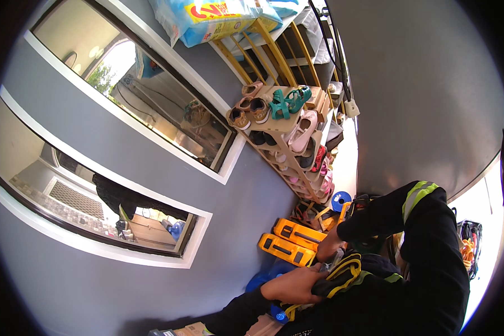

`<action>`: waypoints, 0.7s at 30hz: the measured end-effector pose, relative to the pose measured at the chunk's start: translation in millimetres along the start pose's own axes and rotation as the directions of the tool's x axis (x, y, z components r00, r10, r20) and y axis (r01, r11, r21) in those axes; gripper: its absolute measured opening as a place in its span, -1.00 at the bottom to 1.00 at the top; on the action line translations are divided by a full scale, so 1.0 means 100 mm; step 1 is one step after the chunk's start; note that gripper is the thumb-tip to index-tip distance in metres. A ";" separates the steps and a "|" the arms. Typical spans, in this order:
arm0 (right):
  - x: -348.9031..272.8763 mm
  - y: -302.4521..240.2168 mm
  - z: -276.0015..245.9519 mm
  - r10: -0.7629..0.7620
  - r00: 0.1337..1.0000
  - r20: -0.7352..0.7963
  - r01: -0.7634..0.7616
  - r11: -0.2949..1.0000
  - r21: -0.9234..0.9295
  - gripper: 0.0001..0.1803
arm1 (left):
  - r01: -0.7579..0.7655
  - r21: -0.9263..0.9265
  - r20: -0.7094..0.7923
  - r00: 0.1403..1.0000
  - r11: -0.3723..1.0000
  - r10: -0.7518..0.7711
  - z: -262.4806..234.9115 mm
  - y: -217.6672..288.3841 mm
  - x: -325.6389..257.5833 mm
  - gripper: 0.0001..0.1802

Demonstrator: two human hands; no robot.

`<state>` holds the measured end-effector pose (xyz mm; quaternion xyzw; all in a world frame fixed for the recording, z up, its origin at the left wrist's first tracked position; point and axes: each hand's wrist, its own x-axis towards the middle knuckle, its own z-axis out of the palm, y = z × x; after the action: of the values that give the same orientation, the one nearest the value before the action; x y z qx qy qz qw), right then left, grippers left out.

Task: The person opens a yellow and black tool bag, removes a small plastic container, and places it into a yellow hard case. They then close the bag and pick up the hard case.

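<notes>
My left hand (294, 285) is closed on the edge of a black fabric bag with yellow trim (344, 274), held close against my body. Just beyond it, my right hand (329, 246) points down at the bag's opening. Its fingertips are partly hidden, and what they pinch does not show clearly. A small greyish, see-through thing (337, 257) is beside those fingers. Two yellow-orange hard cases, a nearer one (285, 250) and a farther one (299, 232), lie just past my hands.
A shoe rack (280, 145) full of shoes stands ahead against the grey wall (229, 207). A blue round spool (340, 200) sits at its foot. Blue plastic containers (263, 279) are low by my left hand. A crate of cables (469, 249) stands at right.
</notes>
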<state>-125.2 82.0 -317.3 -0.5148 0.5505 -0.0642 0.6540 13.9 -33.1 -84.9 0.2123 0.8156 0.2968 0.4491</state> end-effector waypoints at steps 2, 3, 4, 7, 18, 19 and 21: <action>0.06 0.03 0.01 -0.096 0.989 -0.110 0.048 0.924 -0.378 -0.71 | 0.023 0.010 0.016 1.000 1.000 -0.023 0.03 -0.02 -0.01 -0.09; 0.06 0.06 0.01 -0.233 0.967 -0.098 0.123 0.774 -0.621 -0.71 | 0.030 0.019 0.012 0.999 0.999 -0.030 0.04 -0.03 -0.01 -0.09; 0.06 0.08 0.02 -0.367 0.929 -0.044 0.180 0.553 -0.814 -0.71 | 0.023 0.027 -0.002 1.000 0.999 -0.023 0.05 -0.04 -0.02 -0.09; 0.02 0.10 0.00 -0.460 0.886 0.055 0.196 0.264 -0.944 -0.69 | 0.005 0.041 -0.022 1.000 0.999 -0.004 0.07 -0.05 -0.02 -0.09; -0.39 -0.36 -0.08 -0.338 0.912 -0.234 0.039 0.637 -0.770 -0.68 | 0.038 -0.018 0.019 0.999 0.999 -0.037 0.03 0.02 -0.03 -0.11; -0.43 -0.41 -0.07 -0.337 0.912 -0.234 0.042 0.643 -0.764 -0.71 | 0.039 -0.016 0.014 0.999 0.999 -0.039 0.03 0.02 -0.03 -0.12; -0.50 -0.52 -0.05 -0.331 0.917 -0.223 0.057 0.662 -0.747 -0.73 | 0.024 -0.006 -0.015 1.000 1.000 -0.024 0.03 0.02 -0.03 -0.12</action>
<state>-123.9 87.7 -245.2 -0.7688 0.5753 0.0012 0.2793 18.2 -32.7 -82.8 0.1989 0.8206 0.2952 0.4472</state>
